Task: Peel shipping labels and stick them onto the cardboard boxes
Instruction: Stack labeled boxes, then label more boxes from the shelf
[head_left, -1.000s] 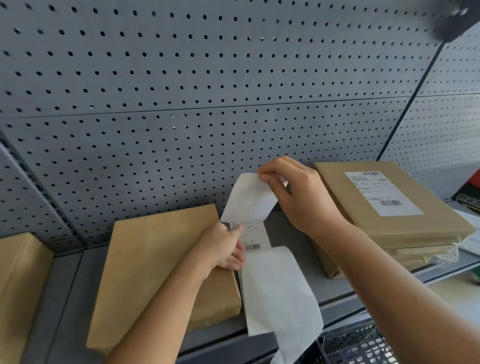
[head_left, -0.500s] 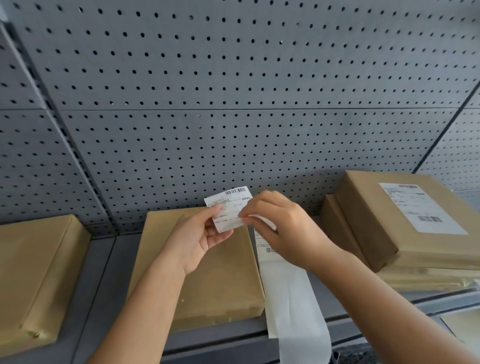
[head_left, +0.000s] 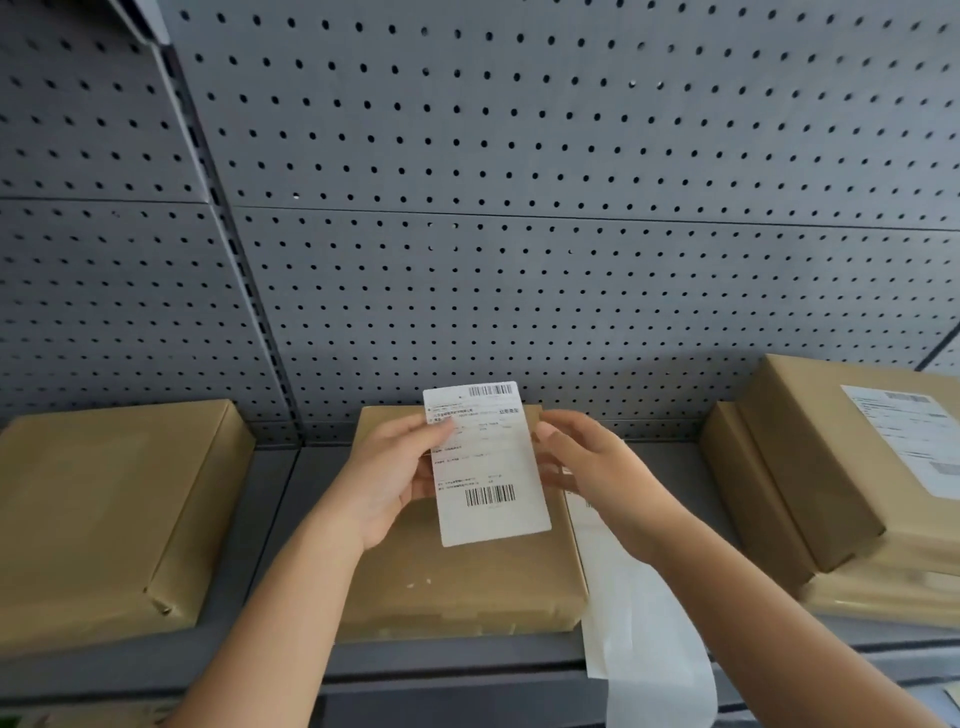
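Shipping label (head_left: 485, 462), now peeled free, is hovering over the cardboard box (head_left: 467, 587); left hand (head_left: 387, 478) is pinching it; right hand's (head_left: 597, 467) hold unclear.

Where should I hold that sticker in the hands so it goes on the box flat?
By its long side edges, one hand from each side. The label is a thin sheet over the middle box; the left hand pinches its left edge.

A shipping label (head_left: 485, 462) was pinched by the left hand (head_left: 395, 480) above a cardboard box (head_left: 467, 582), the right hand (head_left: 597, 467) positioned beside its edge.
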